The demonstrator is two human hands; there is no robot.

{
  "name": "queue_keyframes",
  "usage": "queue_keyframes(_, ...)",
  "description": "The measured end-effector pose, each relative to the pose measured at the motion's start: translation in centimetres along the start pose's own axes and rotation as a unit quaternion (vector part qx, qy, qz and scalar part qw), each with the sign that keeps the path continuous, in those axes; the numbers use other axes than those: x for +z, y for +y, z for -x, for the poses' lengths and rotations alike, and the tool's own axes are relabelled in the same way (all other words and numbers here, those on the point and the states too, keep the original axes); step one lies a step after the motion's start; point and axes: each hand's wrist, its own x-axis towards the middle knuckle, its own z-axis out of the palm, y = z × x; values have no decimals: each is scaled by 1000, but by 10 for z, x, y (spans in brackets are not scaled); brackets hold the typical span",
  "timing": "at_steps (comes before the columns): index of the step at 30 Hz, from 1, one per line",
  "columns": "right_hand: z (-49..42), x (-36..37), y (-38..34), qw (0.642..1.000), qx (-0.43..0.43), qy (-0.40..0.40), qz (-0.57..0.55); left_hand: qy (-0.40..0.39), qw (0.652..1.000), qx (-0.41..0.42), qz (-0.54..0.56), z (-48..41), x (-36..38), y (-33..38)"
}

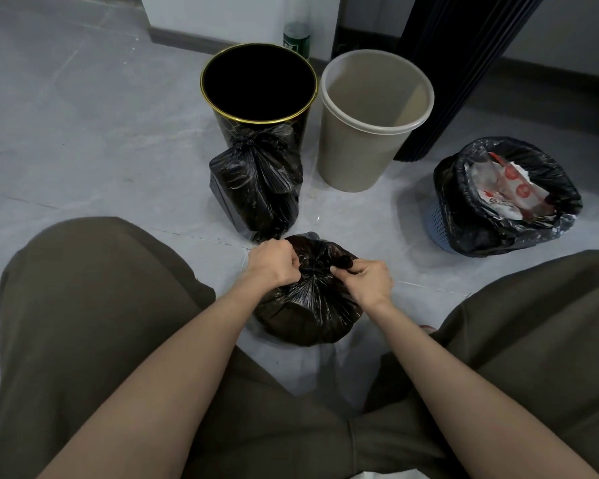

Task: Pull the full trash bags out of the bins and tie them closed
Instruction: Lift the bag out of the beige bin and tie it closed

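A full black trash bag (312, 312) sits on the floor between my knees. My left hand (272, 262) and my right hand (367, 280) each pinch a twisted end of its gathered neck, pulling apart at the knot. A second black bag (256, 188), tied at the top, stands just beyond it against the black bin with a gold rim (258, 84), which has no bag in it. The beige bin (370, 115) beside it is also bare inside. At the right, a small blue mesh bin (436, 219) holds an open black bag (509, 198) filled with white and red wrappers.
A green bottle (296, 36) stands behind the black bin by the wall. A dark ribbed column (460, 63) rises behind the beige bin. My two knees in olive trousers flank the bag. Grey tiled floor (83, 115) stretches to the left.
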Motion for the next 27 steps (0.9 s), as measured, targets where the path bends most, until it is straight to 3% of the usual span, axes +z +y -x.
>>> queue_keyframes(3, 0, -4, 0, 997, 58, -42, -35, 0, 1000, 25, -10, -2, 2, -4)
queue_keyframes(7, -3, -11, -2, 990, 49, -52, -122, -41, 996, 36, 76, -7, 7, -13)
queue_keyframes(11, 0, -15, -6, 997, -45, -29, -53, -87, 984, -5, 157, -9, 12, -17)
queue_keyframes(14, 2, -16, -5, 994, -74, -77, 17, -103, 990, -13, 99, -7, 9, -19)
queue_keyframes(19, 3, -12, 1, 987, 21, -162, 4, -279, 957, -74, 21, 9, 13, -19)
queue_keyframes(22, 2, -9, 4, 976, 115, -175, -58, -278, 950, -139, 17, 14, 28, -22)
queue_keyframes(24, 3, -9, 4, 961, 180, -185, -102, -278, 939, -183, 88, 14, 34, -23)
queue_keyframes(27, 8, -10, 2, 920, 279, -217, -172, -280, 895, -253, 239, 13, 39, -24)
